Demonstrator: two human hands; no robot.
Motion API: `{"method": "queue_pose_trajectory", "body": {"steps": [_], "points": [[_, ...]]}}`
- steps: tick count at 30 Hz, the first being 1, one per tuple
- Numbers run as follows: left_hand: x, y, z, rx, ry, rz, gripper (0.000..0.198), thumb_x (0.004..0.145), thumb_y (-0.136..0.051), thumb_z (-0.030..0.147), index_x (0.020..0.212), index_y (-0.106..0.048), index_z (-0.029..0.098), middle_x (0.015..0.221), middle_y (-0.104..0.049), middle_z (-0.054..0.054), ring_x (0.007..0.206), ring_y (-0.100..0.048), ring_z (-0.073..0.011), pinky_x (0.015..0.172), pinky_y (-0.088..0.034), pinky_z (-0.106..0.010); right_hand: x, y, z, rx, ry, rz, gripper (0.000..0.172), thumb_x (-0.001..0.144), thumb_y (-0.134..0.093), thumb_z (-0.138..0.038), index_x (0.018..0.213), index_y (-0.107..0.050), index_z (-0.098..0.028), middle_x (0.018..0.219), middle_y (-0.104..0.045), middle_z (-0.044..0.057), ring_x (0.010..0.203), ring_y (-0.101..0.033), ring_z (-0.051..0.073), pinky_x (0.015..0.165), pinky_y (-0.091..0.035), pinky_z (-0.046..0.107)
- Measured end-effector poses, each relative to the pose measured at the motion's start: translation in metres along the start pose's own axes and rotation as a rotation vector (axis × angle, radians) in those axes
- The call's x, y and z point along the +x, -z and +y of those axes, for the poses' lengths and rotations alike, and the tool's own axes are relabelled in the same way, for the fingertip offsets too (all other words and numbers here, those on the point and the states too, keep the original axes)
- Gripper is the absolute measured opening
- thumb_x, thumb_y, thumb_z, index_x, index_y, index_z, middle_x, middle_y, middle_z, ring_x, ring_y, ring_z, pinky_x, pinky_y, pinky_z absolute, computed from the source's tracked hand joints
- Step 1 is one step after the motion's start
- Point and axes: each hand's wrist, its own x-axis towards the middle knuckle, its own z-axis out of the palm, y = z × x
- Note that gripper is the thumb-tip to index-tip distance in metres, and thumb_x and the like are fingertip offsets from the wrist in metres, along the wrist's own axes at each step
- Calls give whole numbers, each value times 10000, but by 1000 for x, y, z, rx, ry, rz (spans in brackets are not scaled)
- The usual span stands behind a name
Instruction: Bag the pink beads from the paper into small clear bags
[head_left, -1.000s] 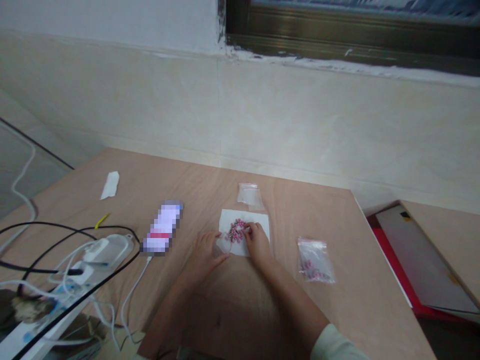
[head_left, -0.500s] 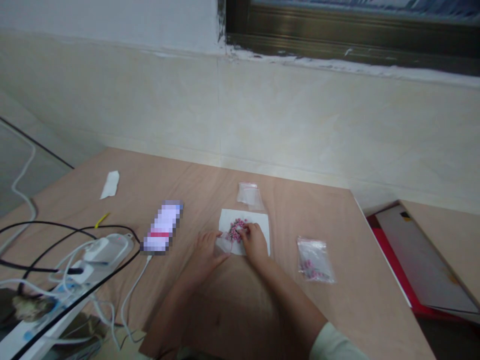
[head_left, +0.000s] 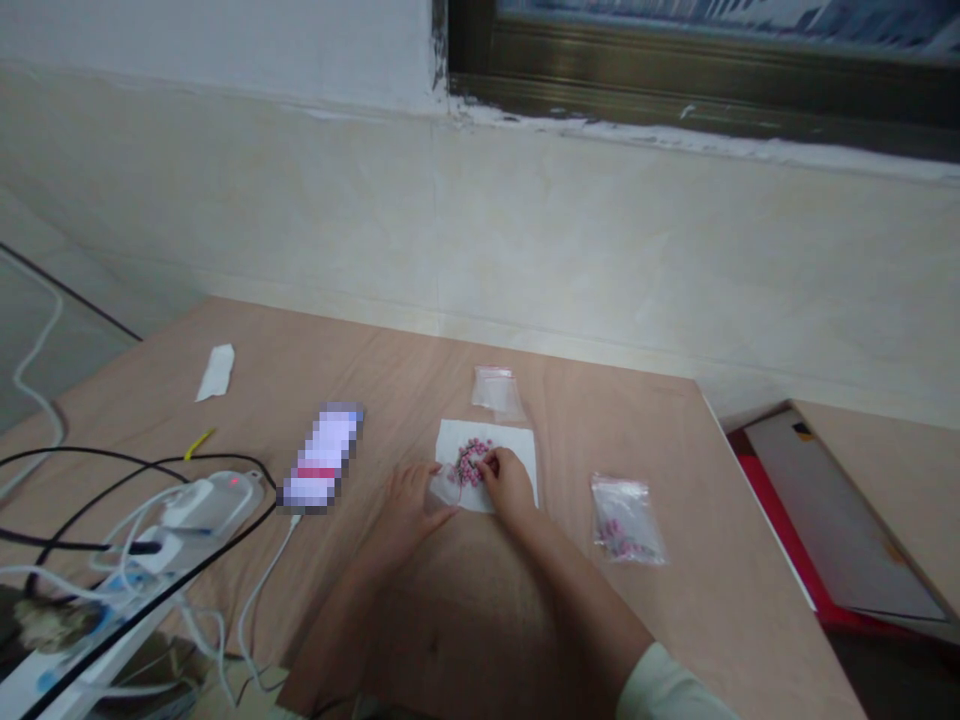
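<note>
A loose pile of small pink and dark bead-like pieces point(head_left: 472, 459) lies on a white sheet of paper point(head_left: 519, 441). At the sheet's left edge, my left hand point(head_left: 410, 500) has its thumb and fingers on the edges of a small clear plastic bag point(head_left: 445, 487), which lies partly over the paper beside the pile. My right hand point(head_left: 510, 480) rests over the paper's right side, its fingertips pinched together at the right edge of the pile. Whatever sits between those fingertips is too small to make out.
Behind the paper lie clear zip bags point(head_left: 496, 390). To the right is a zip bag point(head_left: 627, 520) with pink pieces inside. A phone point(head_left: 324, 455) on a white cable, a power strip point(head_left: 217, 505) with tangled cords and a white paper scrap point(head_left: 216, 372) occupy the left.
The view has shifted very slightly. Both hands stay nearly in place, with my right fingertips still pinched at the pile and the small bag still at my left hand.
</note>
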Motion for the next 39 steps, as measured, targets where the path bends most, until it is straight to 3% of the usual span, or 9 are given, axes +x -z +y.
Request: {"method": "queue_pose_trajectory", "body": {"steps": [8,13,18,21,27,32,37,39], "points": [[1,-3,0,14,18,-23,425,630,-595,305,1001,-453,153,1005,-552,-91,978,-475,-240,876,-314,-415,-10,7,-14,73,12,38,106,731,-455,-217,669,-522,-162,672,-549,36,635,-495,143,592,-368,247],[1,-6,-2,-18,13,-5,417,631,-594,304,1002,-447,181,1019,-540,-78,979,-471,-233,862,-330,-399,-20,9,-35,275,150,-55,99,734,-471,-238,677,-522,-174,652,-542,2,618,-489,119,604,-381,229],[-1,-1,0,-33,-3,10,401,643,-579,289,999,-454,154,1009,-541,-88,977,-472,-228,865,-343,-383,3,7,-17,81,76,112,138,733,-438,-170,815,-548,-156,809,-536,68,782,-495,168,713,-380,290],[0,4,5,-32,21,-6,408,634,-585,292,997,-460,153,1009,-546,-92,977,-475,-233,856,-353,-393,20,6,-1,-4,62,78,174,722,-433,-130,831,-563,-163,877,-522,87,805,-499,171,713,-385,285],[1,9,9,-29,60,-53,416,633,-585,298,1000,-459,151,1023,-542,-94,990,-469,-235,860,-346,-401,27,7,7,-36,57,24,94,710,-465,-138,739,-553,-148,787,-558,65,753,-500,156,681,-380,269],[1,1,2,-19,19,-11,403,644,-579,287,999,-460,139,1011,-544,-100,973,-474,-229,854,-349,-386,15,14,-3,56,6,58,58,695,-504,-174,680,-553,-148,718,-576,48,674,-504,146,629,-377,258],[3,-12,-6,-23,-26,36,447,622,-600,329,1001,-464,135,1003,-549,-107,950,-483,-241,842,-350,-398,-13,13,-28,277,192,-67,77,690,-542,-240,689,-568,-167,698,-576,21,675,-510,134,648,-384,248],[3,-12,-6,-29,-29,40,442,622,-600,324,997,-468,130,1002,-551,-113,951,-483,-244,842,-348,-400,-20,12,-30,276,190,-52,83,700,-529,-239,721,-565,-167,709,-564,25,690,-506,139,656,-386,255]]}}
